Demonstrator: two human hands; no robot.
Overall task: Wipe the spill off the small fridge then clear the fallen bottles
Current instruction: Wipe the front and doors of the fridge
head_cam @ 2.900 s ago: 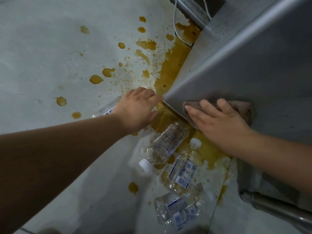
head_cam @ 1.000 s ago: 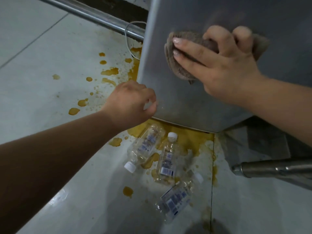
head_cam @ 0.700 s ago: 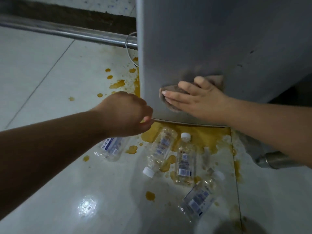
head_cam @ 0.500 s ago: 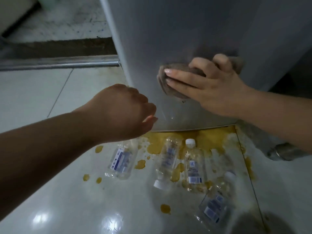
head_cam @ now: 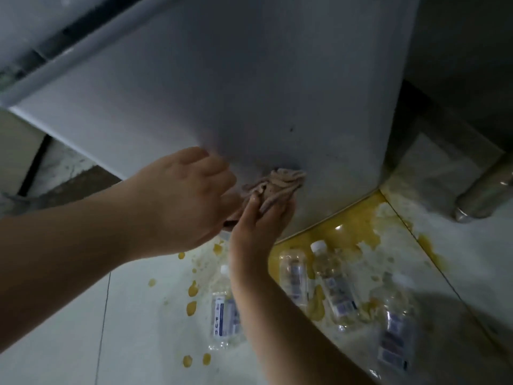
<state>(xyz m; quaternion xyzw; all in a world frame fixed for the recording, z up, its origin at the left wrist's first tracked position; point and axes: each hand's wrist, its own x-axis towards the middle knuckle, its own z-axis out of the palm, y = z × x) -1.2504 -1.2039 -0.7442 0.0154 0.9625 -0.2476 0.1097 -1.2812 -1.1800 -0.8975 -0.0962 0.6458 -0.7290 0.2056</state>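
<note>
The four fallen bottles on the floor all carry white labels with blue blocks and dark print, but the lettering is too blurred to read and no brand can be made out. The small fridge (head_cam: 249, 87) fills the upper half of the view, its grey side panel facing the camera and its lower edge meeting a yellow-brown spill (head_cam: 344, 232) pooled on the pale floor tiles (head_cam: 133, 329). Low on that panel the right hand (head_cam: 258, 226) grips a bunched brownish cloth (head_cam: 277, 184), fingers curled round it and holding it against the metal. The left hand (head_cam: 188, 198) sits just beside it on the left with its fingers curled inward towards the cloth; its fingertips are hidden behind its own back, so I cannot tell whether it holds the cloth's trailing end. Under the arms, the leftmost bottle (head_cam: 223, 315) lies with its white cap pointing towards the fridge, partly covered by the right forearm. A second bottle (head_cam: 294, 276) and a third bottle (head_cam: 333, 287), the latter also white-capped, lie side by side in the pool near the fridge's base. The fourth bottle (head_cam: 397, 329) lies further right and nearer the camera, in shadow. Loose drops of the same liquid dot the tiles left of the bottles. A metal pipe (head_cam: 483, 195) stands at the right edge, and a dark gap runs behind the fridge at upper right
</note>
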